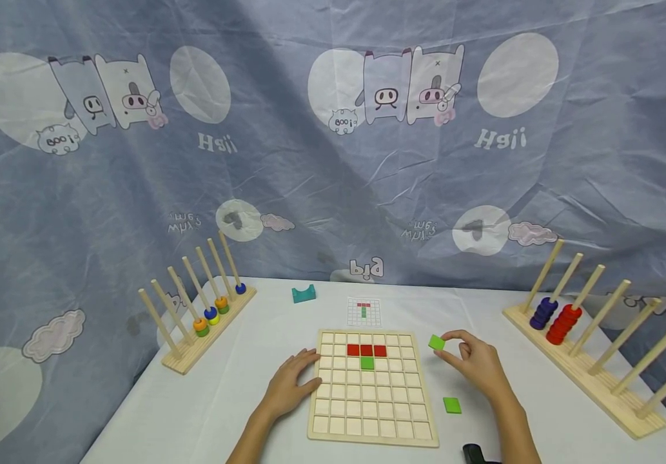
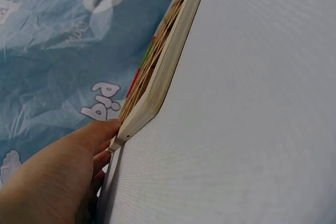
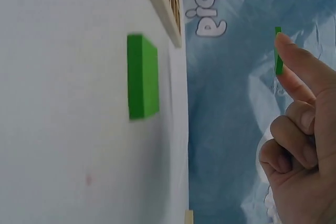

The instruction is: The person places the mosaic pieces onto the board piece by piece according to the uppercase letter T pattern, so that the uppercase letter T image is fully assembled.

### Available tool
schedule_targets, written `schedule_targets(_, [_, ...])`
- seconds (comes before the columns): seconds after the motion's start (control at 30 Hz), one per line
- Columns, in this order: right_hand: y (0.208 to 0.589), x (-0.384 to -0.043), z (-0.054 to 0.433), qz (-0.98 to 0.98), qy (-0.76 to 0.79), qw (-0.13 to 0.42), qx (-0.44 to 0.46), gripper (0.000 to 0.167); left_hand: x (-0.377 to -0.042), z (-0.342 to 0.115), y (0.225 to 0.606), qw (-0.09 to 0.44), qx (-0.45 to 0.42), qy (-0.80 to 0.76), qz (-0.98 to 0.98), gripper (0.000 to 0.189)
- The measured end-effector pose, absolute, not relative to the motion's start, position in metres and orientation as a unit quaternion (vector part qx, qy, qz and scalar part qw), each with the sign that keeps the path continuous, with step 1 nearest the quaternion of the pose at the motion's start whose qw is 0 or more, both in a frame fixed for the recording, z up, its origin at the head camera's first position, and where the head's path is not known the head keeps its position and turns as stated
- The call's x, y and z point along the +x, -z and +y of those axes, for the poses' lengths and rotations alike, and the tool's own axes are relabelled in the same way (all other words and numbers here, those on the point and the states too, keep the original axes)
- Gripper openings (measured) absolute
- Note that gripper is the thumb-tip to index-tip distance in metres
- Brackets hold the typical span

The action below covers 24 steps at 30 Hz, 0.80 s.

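A wooden grid board (image 1: 393, 433) lies on the white table. Three red tiles (image 1: 366, 350) fill a row in its upper part, and one green tile (image 1: 367, 363) sits under the middle red one. Against the board's left edge rests my left hand (image 1: 292, 386), its fingers and thumb touching the rim; the left wrist view shows the hand (image 2: 58, 174) at the board's corner. Between thumb and index finger my right hand (image 1: 476, 362) pinches a green tile (image 1: 436, 342), held beside the board's upper right. Another loose green tile (image 1: 452, 405) lies right of the board.
Behind the board lies a pattern card (image 1: 363, 312) with a red and green T shape. A teal bracket-shaped piece (image 1: 303, 294) is at the back. Wooden peg racks with coloured beads stand left (image 1: 180, 362) and right (image 1: 634, 415). A black object (image 1: 473, 454) shows at the front edge.
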State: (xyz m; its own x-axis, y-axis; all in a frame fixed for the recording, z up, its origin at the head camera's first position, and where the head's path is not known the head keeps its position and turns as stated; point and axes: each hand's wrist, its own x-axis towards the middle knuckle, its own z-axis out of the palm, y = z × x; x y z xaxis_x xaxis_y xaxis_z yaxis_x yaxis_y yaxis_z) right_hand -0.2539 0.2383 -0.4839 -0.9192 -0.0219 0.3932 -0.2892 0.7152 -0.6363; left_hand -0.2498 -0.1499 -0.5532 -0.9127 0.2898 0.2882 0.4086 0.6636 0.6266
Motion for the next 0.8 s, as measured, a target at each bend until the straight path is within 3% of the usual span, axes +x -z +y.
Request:
schedule_targets(0.3, [0.475, -0.251, 0.199, -0.91, -0.348, 0.183, 0.132, 0.033, -0.25, -0.15, 0.554, 0.087, -0.197, 0.361, -0.907, 0.051])
schedule_targets(0.57, [0.482, -0.249, 0.159, -0.921, -0.334, 0.114, 0.164, 0.03, -0.25, -0.152, 0.555, 0.088, -0.193, 0.36, -0.909, 0.051])
schedule_targets(0.8, [0.49, -0.247, 0.144, -0.92, -0.337, 0.094, 0.179, 0.028, -0.25, -0.151, 0.554, 0.087, -0.198, 0.364, -0.906, 0.05])
